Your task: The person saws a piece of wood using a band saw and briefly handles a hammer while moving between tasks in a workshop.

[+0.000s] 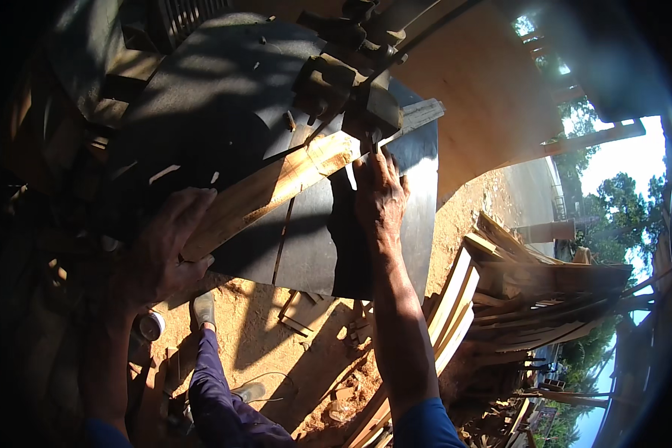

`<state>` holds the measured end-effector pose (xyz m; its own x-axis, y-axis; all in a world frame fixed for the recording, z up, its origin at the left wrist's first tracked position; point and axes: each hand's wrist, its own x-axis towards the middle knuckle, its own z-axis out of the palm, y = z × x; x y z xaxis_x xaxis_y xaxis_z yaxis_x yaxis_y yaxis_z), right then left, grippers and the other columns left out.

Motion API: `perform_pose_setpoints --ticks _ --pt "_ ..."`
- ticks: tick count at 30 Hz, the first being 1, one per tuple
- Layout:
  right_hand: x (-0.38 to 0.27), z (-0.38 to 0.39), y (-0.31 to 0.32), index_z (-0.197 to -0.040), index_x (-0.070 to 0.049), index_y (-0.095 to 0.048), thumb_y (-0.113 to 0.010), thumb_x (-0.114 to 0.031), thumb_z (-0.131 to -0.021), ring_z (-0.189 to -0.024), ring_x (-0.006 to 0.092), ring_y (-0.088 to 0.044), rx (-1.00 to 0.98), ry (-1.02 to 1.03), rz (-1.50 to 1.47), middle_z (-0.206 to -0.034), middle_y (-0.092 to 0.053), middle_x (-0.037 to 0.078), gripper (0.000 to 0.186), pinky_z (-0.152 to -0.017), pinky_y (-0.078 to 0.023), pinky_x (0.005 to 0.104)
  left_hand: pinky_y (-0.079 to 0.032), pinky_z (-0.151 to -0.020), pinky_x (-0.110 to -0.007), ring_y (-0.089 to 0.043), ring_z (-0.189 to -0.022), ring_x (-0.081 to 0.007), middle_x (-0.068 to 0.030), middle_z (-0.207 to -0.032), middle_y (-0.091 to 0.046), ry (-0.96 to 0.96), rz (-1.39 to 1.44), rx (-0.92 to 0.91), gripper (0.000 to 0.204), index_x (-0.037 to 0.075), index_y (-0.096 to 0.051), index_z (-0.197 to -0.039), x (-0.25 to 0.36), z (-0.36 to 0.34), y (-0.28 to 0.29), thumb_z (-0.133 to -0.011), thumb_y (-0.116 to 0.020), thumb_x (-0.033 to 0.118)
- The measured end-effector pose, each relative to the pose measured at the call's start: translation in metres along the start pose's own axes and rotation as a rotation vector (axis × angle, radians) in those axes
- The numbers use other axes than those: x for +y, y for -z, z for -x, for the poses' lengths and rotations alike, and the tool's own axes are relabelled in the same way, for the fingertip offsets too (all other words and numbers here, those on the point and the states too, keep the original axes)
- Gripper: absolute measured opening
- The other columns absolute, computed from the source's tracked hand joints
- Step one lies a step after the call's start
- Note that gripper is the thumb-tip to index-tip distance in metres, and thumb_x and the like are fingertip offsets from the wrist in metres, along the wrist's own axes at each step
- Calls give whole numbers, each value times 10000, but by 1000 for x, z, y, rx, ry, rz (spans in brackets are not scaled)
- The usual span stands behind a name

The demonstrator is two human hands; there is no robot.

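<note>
1 board (290,176) partway past machine head (381,110); near length apparently remains. Left hand (163,250) pinches near end. Right hand (381,200): fingers extended, grip unclear.

- Passable: over tabletop (310,246), near side of board (276,183), between left hand (170,243) and right hand (381,201)
- Board crosses diagonally, in the way
- Machine head (377,112) blocks just beyond right hand
</note>
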<state>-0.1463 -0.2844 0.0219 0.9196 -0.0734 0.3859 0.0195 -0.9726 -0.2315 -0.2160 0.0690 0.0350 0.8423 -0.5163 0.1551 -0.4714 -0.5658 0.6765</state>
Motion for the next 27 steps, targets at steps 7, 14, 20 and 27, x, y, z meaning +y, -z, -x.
perform_pose_setpoints --ticks 7,14,20,27 --pt "8 3 -1 -1448 -260 -513 -606 -385 -991 -1373 350 -480 24 -4 15 -1430 -570 102 483 -1142 -252 597 -366 -1154 -459 -420 -1394 -374 -195 -1477 -434 -18 39 -2 924 59 -344 -1543 -3 -4 1 -725 -771 107" --pt "-8 2 6 -1418 -245 -541 -635 -423 -966 -1357 352 -489 35 -1 -33 -1387 -592 96 495 -1135 -259 607 -336 -1168 -467 -399 -1415 -365 -178 -1514 -415 18 -23 -15 910 74 -341 -1548 -9 -2 0 -745 -761 154" --pt "0 1 1 -1422 -244 -539 -605 -389 -989 -1362 343 -487 22 -9 10 -1392 -590 96 461 -1133 -262 606 -345 -1166 -463 -400 -1412 -379 -189 -1506 -424 6 -23 -17 905 69 -344 -1546 -8 -4 2 -745 -758 144" --pt "0 1 -1 -1434 -239 -532 -591 -375 -999 -1362 336 -493 33 4 18 -1400 -590 99 459 -1133 -263 601 -366 -1153 -469 -431 -1388 -394 -199 -1484 -455 -16 -27 5 936 73 -340 -1549 -12 -5 3 -721 -775 127"
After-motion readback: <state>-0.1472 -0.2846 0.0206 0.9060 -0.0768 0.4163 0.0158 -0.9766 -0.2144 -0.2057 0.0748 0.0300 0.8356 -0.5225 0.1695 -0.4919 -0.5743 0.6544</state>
